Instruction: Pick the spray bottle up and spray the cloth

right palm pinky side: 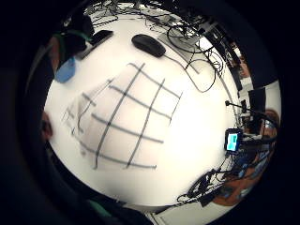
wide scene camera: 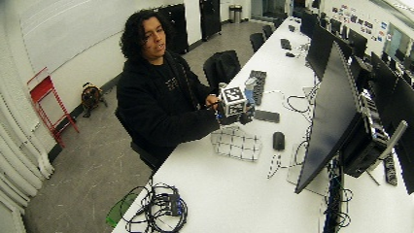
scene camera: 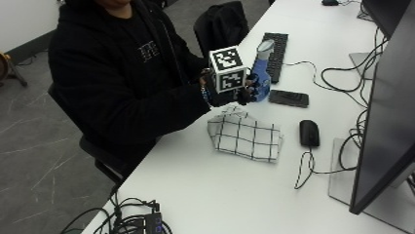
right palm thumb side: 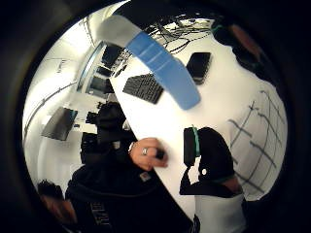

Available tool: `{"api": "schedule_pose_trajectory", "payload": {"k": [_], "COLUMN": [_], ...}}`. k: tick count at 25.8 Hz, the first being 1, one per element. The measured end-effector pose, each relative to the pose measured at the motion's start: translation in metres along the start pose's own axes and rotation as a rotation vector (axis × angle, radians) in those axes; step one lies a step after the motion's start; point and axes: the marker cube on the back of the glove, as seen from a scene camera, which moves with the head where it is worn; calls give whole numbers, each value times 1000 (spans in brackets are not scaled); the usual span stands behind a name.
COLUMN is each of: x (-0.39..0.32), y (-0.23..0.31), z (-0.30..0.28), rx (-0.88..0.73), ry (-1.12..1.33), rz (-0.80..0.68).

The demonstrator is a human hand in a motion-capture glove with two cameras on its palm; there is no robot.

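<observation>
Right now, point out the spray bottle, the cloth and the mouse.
spray bottle point(scene camera: 260, 78): outside view, on its blue body beside the glove.
cloth point(scene camera: 245, 137): outside view, on the middle of the checked fabric.
mouse point(scene camera: 309, 132): outside view, on its black back.

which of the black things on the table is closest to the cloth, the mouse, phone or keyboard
The mouse, lying just beside the checked cloth. The phone lies further back past the spray bottle, and the keyboard is furthest.
</observation>
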Motion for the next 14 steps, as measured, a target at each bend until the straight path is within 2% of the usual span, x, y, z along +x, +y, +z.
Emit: {"api": "schedule_pose_trajectory", "payload": {"k": [7, 14], "x": [-21, -30], "y": [57, 81], "z": [-19, -12], "rx": [-42, -118], "ry": [57, 83], "rz": [-35, -52]}}
